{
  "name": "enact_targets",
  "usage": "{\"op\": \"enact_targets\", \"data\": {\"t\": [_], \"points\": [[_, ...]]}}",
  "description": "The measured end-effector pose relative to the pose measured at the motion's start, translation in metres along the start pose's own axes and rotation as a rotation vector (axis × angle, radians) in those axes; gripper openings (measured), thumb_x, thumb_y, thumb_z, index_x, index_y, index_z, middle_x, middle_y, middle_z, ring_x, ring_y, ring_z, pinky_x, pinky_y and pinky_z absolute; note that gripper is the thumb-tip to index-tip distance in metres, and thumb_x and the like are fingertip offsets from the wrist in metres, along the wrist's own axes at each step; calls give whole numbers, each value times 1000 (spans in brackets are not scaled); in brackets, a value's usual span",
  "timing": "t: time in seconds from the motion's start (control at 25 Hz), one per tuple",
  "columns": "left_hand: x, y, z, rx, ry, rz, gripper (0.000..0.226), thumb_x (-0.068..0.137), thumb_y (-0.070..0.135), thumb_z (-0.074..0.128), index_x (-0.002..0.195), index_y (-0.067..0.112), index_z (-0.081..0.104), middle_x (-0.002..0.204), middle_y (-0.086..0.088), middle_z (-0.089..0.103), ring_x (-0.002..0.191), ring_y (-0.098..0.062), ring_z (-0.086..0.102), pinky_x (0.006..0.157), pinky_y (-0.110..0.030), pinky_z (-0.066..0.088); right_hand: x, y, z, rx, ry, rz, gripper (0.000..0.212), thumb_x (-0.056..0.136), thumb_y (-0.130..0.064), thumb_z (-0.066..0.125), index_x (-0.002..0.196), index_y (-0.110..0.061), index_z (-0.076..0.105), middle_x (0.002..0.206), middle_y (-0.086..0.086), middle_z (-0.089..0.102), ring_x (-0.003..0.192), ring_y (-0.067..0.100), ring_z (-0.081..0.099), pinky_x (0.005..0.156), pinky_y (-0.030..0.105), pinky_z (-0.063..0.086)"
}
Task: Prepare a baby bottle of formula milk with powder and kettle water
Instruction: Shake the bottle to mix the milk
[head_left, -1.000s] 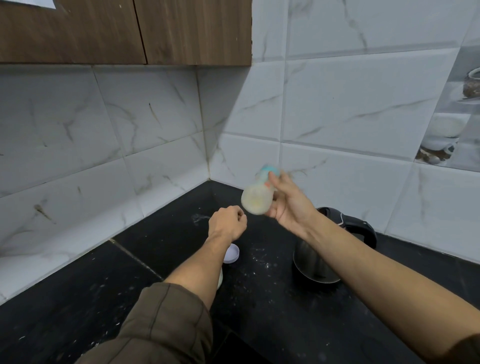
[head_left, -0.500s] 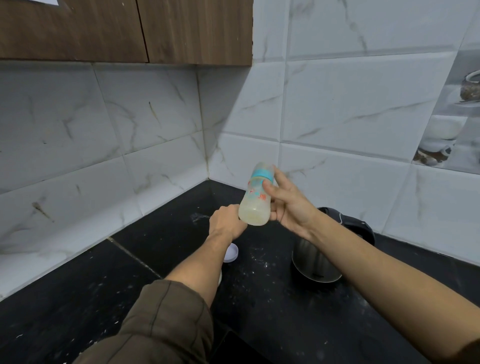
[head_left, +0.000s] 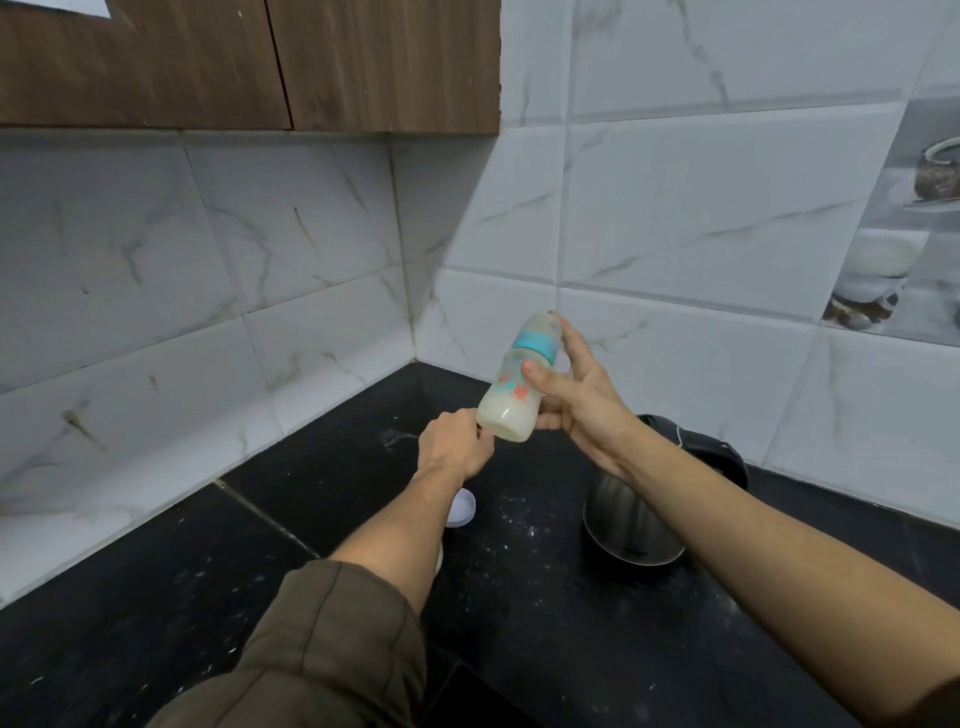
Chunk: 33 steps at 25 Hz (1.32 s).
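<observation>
— The black counter runs into the tiled corner. We have open room along its left wall, and the kettle stands at right.
— Our right hand grips the bottle above the counter, cap tilted up toward the back wall. Our left hand is curled just beside its base.

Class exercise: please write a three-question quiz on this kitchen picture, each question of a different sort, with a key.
1. Fill the gap: the bottle is gripped by the ____ hand.
2. Multiple choice: the kettle is A) on the counter, under the right forearm; B) on a shelf; C) on the floor.
3. True or false: the bottle stands upright on the counter.

Key: 1 right hand; 2 A; 3 false, it is held tilted above the counter.
</observation>
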<state>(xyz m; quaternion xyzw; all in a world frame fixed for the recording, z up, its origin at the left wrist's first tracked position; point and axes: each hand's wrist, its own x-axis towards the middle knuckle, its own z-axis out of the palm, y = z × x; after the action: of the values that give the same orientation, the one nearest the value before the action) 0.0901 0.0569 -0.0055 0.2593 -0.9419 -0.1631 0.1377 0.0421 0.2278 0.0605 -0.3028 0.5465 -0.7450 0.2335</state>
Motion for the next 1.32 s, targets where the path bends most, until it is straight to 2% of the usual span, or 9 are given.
{"op": "enact_targets", "data": {"t": [0.16, 0.44, 0.64, 0.72, 0.88, 1.04, 1.12, 1.2, 1.32], "points": [[3, -2, 2, -35, 1, 19, 25, 101, 30, 51, 112, 25, 73, 99, 3, 76, 92, -23, 68, 76, -33, 52, 13, 2, -4, 208, 300, -66, 89, 92, -29, 77, 160, -45, 21, 138, 8, 66, 108, 33, 75, 87, 52, 62], [4, 3, -3, 6, -43, 7, 12, 97, 30, 60, 99, 18, 60, 93, -5, 68, 87, -30, 66, 76, -37, 53, -5, 11, 2, -84, 11, -34, 91, 84, -28, 80, 157, -46, 29, 114, 10, 78, 108, 33, 75, 87, 56, 61], [7, -3, 4, -28, 0, 14, 25, 100, 31, 52, 110, 27, 74, 97, 5, 76, 93, -23, 69, 75, -31, 50, 16, 10, -10, 324, 337, -53, 78, 97, -28, 73, 159, -31, 26, 138, 13, 66, 109, 36, 75, 84, 50, 64], [6, -1, 3, -14, -14, 16, 21, 99, 29, 52, 104, 23, 71, 99, 2, 76, 89, -25, 67, 75, -33, 51, 10, 11, -8, 259, 238, -3, 75, 94, -30, 74, 156, -28, 31, 131, 13, 69, 110, 39, 73, 80, 48, 64], [6, 4, 1, 3, -49, 1, 7, 97, 25, 59, 94, 20, 58, 91, -5, 68, 88, -30, 65, 78, -37, 54, -2, 14, -5, 43, 24, 45, 85, 84, -30, 79, 154, -43, 33, 128, 15, 73, 110, 37, 74, 81, 51, 63], [11, -1, 8, -23, 6, 22, 24, 101, 30, 52, 111, 23, 73, 93, 4, 74, 81, -18, 58, 72, -31, 46, 14, 13, -11, 318, 283, -20, 84, 92, -31, 77, 159, -29, 28, 136, 11, 68, 107, 35, 75, 87, 53, 62], [11, -2, 9, -16, -1, 30, 25, 101, 30, 52, 111, 25, 74, 96, 4, 76, 83, -19, 62, 73, -31, 48, 18, 14, -14, 369, 303, -23, 76, 97, -29, 72, 159, -23, 28, 129, 9, 71, 104, 34, 77, 84, 49, 64], [10, 0, 8, -16, -20, 13, 18, 100, 29, 53, 100, 21, 69, 91, 2, 72, 86, -24, 64, 74, -33, 50, 11, 10, -9, 268, 173, 19, 67, 98, -27, 70, 154, -23, 35, 116, 6, 76, 100, 32, 77, 79, 47, 65], [9, 3, 4, 6, -31, -6, 8, 97, 25, 56, 91, 20, 56, 84, -2, 63, 80, -27, 59, 71, -34, 47, 2, 11, -8, 139, -19, 74, 72, 90, -28, 74, 152, -34, 38, 125, 13, 74, 105, 36, 75, 77, 49, 64]]}}
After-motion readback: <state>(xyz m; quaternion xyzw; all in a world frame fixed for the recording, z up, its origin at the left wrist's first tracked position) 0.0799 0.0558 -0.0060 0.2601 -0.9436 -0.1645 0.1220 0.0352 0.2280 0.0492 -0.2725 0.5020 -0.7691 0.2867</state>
